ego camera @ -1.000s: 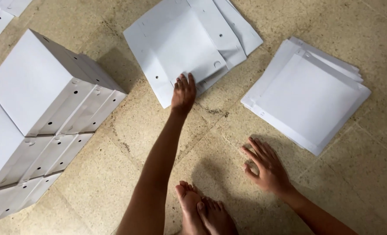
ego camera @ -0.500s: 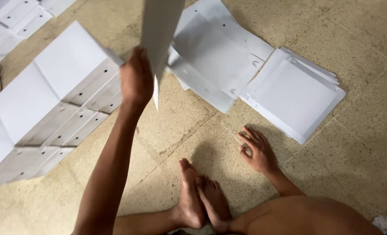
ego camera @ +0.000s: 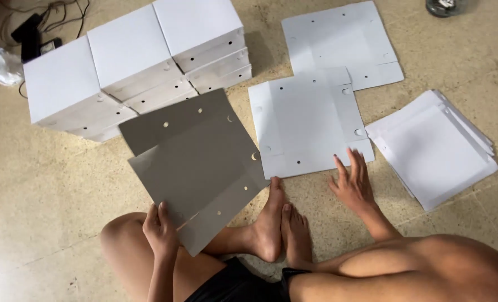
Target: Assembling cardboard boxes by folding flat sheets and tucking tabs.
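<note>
I sit on the floor with my feet together in front of me. My left hand (ego camera: 159,229) grips the near edge of a flat die-cut cardboard sheet (ego camera: 196,162), grey side up with small punched holes, held tilted above my left knee. My right hand (ego camera: 352,184) rests with fingers spread on the near edge of a pile of white flat box blanks (ego camera: 308,120) lying on the floor ahead.
Stacks of assembled white boxes (ego camera: 131,61) stand at the far left. A second white blank (ego camera: 344,42) lies farther back. A pile of white square sheets (ego camera: 436,148) lies at the right. Cables and a plastic bag (ego camera: 0,64) sit at the far left corner.
My left hand lifted one sheet off the pile, swung it up and brought it down toward my left knee. My right hand moved from the bare floor onto the pile's edge.
</note>
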